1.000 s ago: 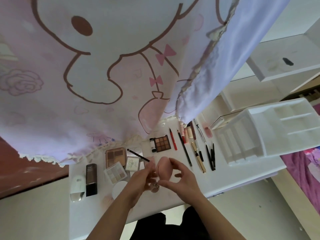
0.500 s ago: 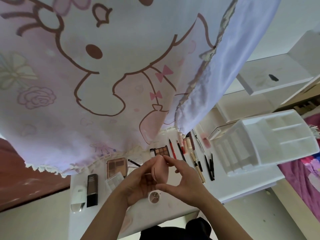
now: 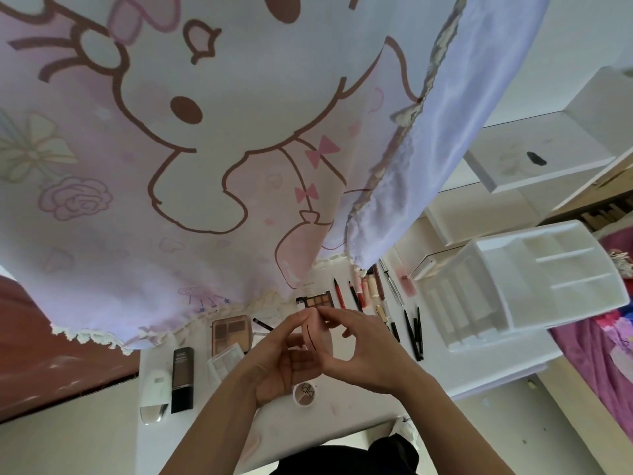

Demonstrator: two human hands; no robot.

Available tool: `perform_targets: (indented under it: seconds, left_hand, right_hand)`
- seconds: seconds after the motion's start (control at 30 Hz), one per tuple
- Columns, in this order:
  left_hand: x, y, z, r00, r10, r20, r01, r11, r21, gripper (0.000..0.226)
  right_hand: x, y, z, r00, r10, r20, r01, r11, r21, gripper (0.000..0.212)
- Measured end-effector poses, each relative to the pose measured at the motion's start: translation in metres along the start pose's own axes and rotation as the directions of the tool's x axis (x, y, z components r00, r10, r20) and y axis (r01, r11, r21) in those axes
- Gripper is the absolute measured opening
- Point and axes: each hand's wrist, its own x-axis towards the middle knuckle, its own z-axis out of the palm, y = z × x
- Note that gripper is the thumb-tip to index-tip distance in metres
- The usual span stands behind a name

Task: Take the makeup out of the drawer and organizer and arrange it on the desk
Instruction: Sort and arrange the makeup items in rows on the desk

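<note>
Presently, item one: a makeup sponge [image 3: 317,339], pale pink, egg-shaped and matte, with one thin dark curved line running down its visible face. It was held clear of the white desk [image 3: 472,375], caught between both hands. The left hand [image 3: 281,361], palm turned up, gripped it from the left with fingers curled round its side. The right hand [image 3: 366,351] pinched it from the right, thumb low and forefinger high. The fingertips of both hands met over the sponge's top. Item two: a round compact [image 3: 305,394], white-rimmed with a brown face bearing lettering, lay on the desk just beneath the heel of the left hand. Item three: a small eyeshadow palette [image 3: 318,299] with orange-brown pans lay just beyond the joined fingertips. Item four: a larger brown palette [image 3: 231,334] lay left of the left hand, with a clear-lidded pale palette [image 3: 224,359] just nearer and partly hidden by that hand. Item five: a black tube [image 3: 182,378] and a white bottle [image 3: 156,395] lay side by side, farther left. Item six: a row of lip pencils and tubes [image 3: 363,293], red, pink and cream, lay beyond the right hand, with black liners [image 3: 414,334] to its right. Item seven: a white organizer [image 3: 520,286] with open compartments stood well right of the right hand. Item eight: a pink cartoon-print cloth [image 3: 205,132] hung over the far side of the desk.
</note>
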Motion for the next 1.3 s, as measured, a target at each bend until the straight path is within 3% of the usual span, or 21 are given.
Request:
perform_targets:
  seconds: [0.2,0.37,0.53,0.7,0.87,1.0,1.1,1.23,1.3]
  left_hand:
    - [-0.002,-0.001,-0.009,0.984,0.125,0.129,-0.125,0.992,-0.011,0.062]
    - [-0.007,0.002,-0.01,0.925,0.258,0.279,-0.289,0.954,0.075,0.073]
    - [-0.01,-0.002,-0.001,0.869,0.357,0.342,-0.413,0.905,0.104,0.08]
    - [-0.008,-0.004,0.004,0.838,0.445,0.314,-0.502,0.856,0.125,0.089]
    - [-0.011,0.002,0.008,0.856,0.479,0.193,-0.437,0.871,-0.223,0.102]
    - [-0.01,0.008,0.006,0.842,0.517,0.155,-0.464,0.84,-0.282,0.091]
    - [-0.003,0.007,-0.008,0.841,0.521,0.144,-0.474,0.839,-0.268,0.085]
    - [0.002,-0.002,-0.014,0.871,0.469,0.149,-0.421,0.866,-0.268,0.086]
    - [0.002,-0.007,-0.01,0.895,0.429,0.123,-0.387,0.883,-0.266,0.065]
  right_hand:
    - [-0.003,0.003,-0.006,1.0,-0.004,-0.011,0.004,1.0,-0.009,0.083]
    - [-0.009,-0.005,-0.007,0.994,-0.053,-0.098,0.055,0.998,0.023,0.074]
    - [-0.012,-0.013,-0.005,0.974,-0.102,-0.202,0.105,0.994,0.005,0.065]
    - [-0.013,-0.012,-0.003,0.953,-0.123,-0.278,0.119,0.992,-0.029,0.065]
    - [-0.019,-0.012,0.008,0.902,-0.145,-0.407,0.145,0.989,-0.031,0.052]
    - [-0.023,-0.004,0.014,0.866,-0.19,-0.463,0.162,0.982,-0.1,0.036]
    - [-0.025,0.004,0.009,0.861,-0.088,-0.501,0.106,0.994,0.008,0.022]
    - [-0.027,0.019,0.008,0.862,-0.091,-0.499,0.087,0.996,-0.031,0.021]
    - [-0.028,0.027,0.01,0.866,-0.098,-0.49,0.072,0.995,-0.072,0.022]
